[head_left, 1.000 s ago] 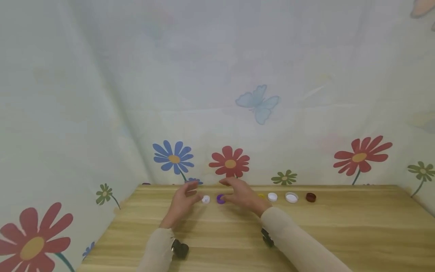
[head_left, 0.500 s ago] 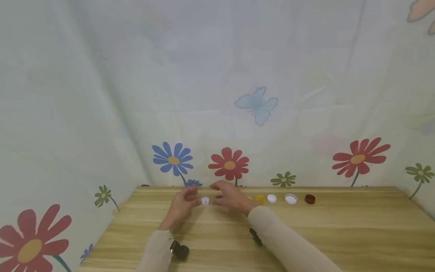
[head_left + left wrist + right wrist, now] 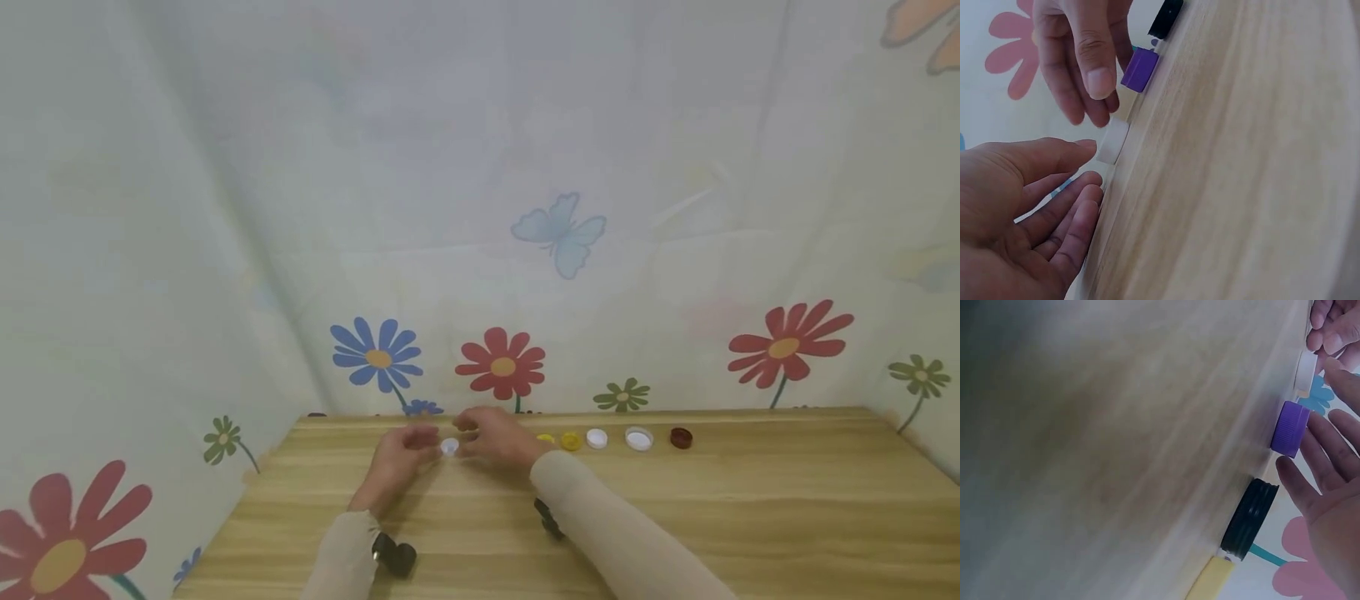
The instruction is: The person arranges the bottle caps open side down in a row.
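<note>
A small white bottle cap [image 3: 449, 447] lies on the table between my two hands. My left hand [image 3: 401, 458] is just left of it, fingers loosely bent and thumb tip near the cap's side in the left wrist view. From the right, my right hand [image 3: 495, 435] hovers with fingers spread, its fingertips close to the white cap. Beneath and beside that hand stands a purple ribbed cap [image 3: 1290, 428], hidden in the head view. Farther right in the row is a dark ridged lid [image 3: 1249, 519], also behind the hand from above. Neither hand grips anything.
The row continues to the right with yellow caps [image 3: 571, 441], a white cap [image 3: 597, 438], a wider white lid [image 3: 639, 439] and a brown cap [image 3: 681, 437]. They lie near the back edge of the wooden table [image 3: 480, 533], before a flower-printed curtain [image 3: 420, 167].
My right hand has moved left, past the purple cap and up to the white one, uncovering yellow caps behind it. The left hand has stayed nearly in place.
</note>
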Demonstrator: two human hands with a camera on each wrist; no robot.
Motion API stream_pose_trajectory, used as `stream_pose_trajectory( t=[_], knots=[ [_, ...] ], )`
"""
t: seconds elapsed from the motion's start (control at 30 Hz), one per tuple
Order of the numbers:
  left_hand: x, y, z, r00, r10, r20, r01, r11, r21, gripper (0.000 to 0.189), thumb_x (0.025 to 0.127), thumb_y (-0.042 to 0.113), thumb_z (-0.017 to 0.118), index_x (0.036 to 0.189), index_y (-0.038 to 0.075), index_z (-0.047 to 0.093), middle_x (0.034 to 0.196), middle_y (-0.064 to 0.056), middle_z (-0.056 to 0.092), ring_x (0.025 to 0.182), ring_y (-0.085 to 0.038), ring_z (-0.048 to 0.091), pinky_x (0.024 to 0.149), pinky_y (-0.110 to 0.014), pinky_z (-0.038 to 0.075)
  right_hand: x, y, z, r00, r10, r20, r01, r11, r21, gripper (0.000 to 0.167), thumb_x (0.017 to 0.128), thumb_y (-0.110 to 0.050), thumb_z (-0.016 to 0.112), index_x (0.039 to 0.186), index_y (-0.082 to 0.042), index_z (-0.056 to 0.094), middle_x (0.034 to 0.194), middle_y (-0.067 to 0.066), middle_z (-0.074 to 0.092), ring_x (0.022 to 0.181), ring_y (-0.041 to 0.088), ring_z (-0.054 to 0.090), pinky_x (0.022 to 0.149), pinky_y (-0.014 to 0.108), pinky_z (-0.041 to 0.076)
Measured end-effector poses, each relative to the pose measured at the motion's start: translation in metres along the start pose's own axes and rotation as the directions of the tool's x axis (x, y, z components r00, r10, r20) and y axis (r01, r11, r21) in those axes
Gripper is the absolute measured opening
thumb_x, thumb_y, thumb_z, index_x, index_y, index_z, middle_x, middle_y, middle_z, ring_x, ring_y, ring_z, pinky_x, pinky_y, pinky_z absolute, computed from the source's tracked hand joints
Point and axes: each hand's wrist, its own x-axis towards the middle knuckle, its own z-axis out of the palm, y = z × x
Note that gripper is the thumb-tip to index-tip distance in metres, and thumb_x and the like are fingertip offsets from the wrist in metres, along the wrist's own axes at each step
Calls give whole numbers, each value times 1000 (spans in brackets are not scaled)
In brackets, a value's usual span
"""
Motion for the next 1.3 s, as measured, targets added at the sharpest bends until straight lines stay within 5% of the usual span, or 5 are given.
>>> stream_pose_trajectory(
  t=[0.2, 0.4, 0.73, 1.1, 1.3],
  knots=[
    [-7, -4, -7, 1000, -10, -11, 11, 999, 32, 31, 88, 0, 82, 118, -5, 76, 109, -16, 78, 104, -29, 73, 93, -36, 55, 4, -5, 10, 1000, 26, -12, -26, 1000, 5, 38, 93, -16, 84, 128, -6, 73, 112, 0, 73, 101, 15, 64, 100, 38, 54],
    [-11, -7, -15, 999, -41, -32, 42, 998, 36, 30, 89, 1, 82, 118, -5, 76, 107, -16, 78, 100, -27, 73, 86, -30, 54, 11, -13, 21, 1000, 15, -14, -15, 1000, -21, 33, 93, -17, 83, 124, -8, 75, 109, -3, 72, 99, 12, 63, 97, 34, 54],
    [-4, -6, -4, 999, -44, -12, 45, 998, 45, 28, 88, -4, 82, 115, -3, 78, 102, -14, 79, 96, -24, 74, 86, -30, 54, 11, -8, 19, 995, -86, -41, 83, 995, -60, 15, 93, -7, 81, 108, -6, 79, 100, 2, 76, 90, 11, 62, 91, 29, 53],
    [0, -1, 6, 1000, 17, -7, -17, 1000, 15, 29, 83, -9, 83, 112, -7, 77, 98, -18, 78, 91, -29, 76, 78, -23, 56, 8, -7, 14, 997, -49, -58, 44, 996, -78, 15, 94, -9, 81, 109, -8, 80, 101, 0, 75, 92, 13, 59, 93, 32, 52],
    [1, 3, 8, 1000, 15, -2, -15, 999, 40, 29, 85, -3, 84, 113, -2, 78, 102, -14, 79, 94, -25, 74, 85, -30, 55, 7, -3, 13, 996, -36, -78, 33, 999, -43, 14, 94, -10, 82, 107, -9, 80, 101, -2, 75, 92, 11, 62, 93, 32, 53]
  ],
)
